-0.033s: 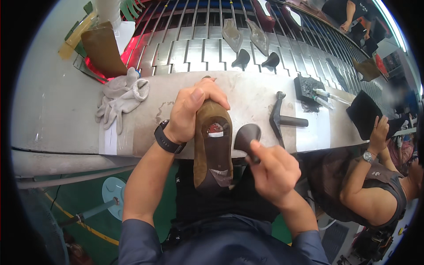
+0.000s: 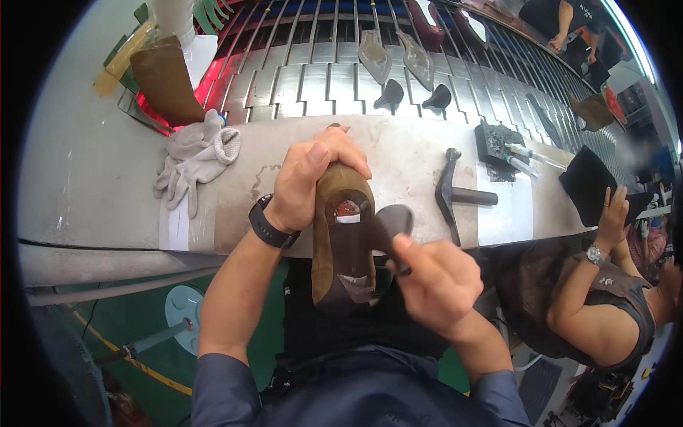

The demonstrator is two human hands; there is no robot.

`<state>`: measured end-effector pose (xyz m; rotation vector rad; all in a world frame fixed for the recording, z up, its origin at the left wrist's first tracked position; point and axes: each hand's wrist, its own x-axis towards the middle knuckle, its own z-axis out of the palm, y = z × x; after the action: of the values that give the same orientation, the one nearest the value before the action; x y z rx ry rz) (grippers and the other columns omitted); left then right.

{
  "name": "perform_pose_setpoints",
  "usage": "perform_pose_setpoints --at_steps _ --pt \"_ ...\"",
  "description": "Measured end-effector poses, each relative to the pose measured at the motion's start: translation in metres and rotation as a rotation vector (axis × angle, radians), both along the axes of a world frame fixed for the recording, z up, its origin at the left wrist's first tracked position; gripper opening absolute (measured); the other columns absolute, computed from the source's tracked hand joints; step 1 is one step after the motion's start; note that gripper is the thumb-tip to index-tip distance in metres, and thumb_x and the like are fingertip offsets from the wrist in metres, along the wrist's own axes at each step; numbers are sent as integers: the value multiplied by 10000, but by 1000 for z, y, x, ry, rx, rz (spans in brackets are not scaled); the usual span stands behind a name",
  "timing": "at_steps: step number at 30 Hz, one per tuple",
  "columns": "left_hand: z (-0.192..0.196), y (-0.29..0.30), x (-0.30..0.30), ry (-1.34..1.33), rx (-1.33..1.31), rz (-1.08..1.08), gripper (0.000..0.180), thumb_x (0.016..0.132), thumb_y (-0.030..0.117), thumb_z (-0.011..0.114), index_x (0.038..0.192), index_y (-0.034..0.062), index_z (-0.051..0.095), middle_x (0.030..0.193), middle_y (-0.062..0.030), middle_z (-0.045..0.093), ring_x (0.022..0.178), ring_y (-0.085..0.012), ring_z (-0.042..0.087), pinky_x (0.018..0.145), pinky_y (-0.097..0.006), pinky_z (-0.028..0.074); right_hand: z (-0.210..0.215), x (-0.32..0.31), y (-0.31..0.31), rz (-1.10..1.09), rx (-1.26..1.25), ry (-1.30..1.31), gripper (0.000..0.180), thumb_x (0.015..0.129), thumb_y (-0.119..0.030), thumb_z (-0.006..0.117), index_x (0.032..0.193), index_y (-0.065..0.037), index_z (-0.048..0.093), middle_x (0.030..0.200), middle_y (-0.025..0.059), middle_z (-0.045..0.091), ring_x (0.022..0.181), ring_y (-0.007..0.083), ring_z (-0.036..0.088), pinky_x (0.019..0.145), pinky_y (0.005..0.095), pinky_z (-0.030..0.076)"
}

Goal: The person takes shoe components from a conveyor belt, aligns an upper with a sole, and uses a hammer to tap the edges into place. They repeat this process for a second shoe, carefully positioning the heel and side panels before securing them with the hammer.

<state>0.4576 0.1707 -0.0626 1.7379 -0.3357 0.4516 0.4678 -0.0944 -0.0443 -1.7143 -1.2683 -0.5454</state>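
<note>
My left hand [image 2: 307, 181] is wrapped around the far end of a brown suede shoe [image 2: 324, 260], which is turned with its dark underside up. A hollow at that end shows red and white inside, and a bit of clear film clings to the near end. In my right hand [image 2: 441, 285] is a dark shoe heel [image 2: 389, 226], gripped by its narrow end, blurred by motion. Its wide end overlaps the shoe's right edge; I cannot tell whether they touch. To the right, a hammer [image 2: 448, 188] lies on the workbench [image 2: 409, 146].
Grey work gloves [image 2: 203, 153] lie at left, below a brown panel [image 2: 167, 82]. A black block [image 2: 500, 142] with brushes sits at right. Beyond, a slatted conveyor [image 2: 306, 71] carries loose heels [image 2: 389, 95] and soles [image 2: 373, 57]. A co-worker's hand [image 2: 610, 217] holds black material.
My right hand has brought the heel leftward, from beside the shoe to overlapping its right edge. My left hand and the shoe stay almost in place.
</note>
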Motion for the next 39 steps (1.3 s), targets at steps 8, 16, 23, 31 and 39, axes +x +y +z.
perform_pose_setpoints --at_steps 8,16,23,31,39 --pt "1 -2 2 -21 71 -18 921 1092 671 171 870 5 767 891 -112 709 932 -253 630 1216 -510 279 7 1 33 123 -19 -73 528 692 68 809 1217 23 796 841 76 699 656 228 687 554 336 540" --pt "-4 5 2 -30 4 -62 800 1098 610 252 915 42 785 943 -101 748 968 -259 656 1235 -544 267 -5 6 43 90 41 -114 566 656 -72 763 1215 10 809 820 45 640 636 183 632 555 311 532" --pt "-2 6 3 0 28 -33 981 1065 763 170 861 21 779 865 -100 697 905 -249 616 1203 -521 262 -4 7 48 85 51 -128 468 746 -87 822 1206 3 809 814 31 636 637 171 626 551 302 531" --pt "-8 12 1 -28 -32 -72 879 1090 689 231 901 35 787 932 -102 751 965 -255 658 1239 -549 263 6 2 49 114 -27 -69 490 722 47 834 1210 32 792 833 69 687 674 232 678 578 323 555" --pt "-4 15 -1 12 1 -52 997 1060 776 159 856 17 772 868 -99 690 912 -245 602 1199 -506 270 7 -1 55 103 -44 -77 484 717 51 833 1199 33 792 826 69 689 674 230 678 582 321 550"
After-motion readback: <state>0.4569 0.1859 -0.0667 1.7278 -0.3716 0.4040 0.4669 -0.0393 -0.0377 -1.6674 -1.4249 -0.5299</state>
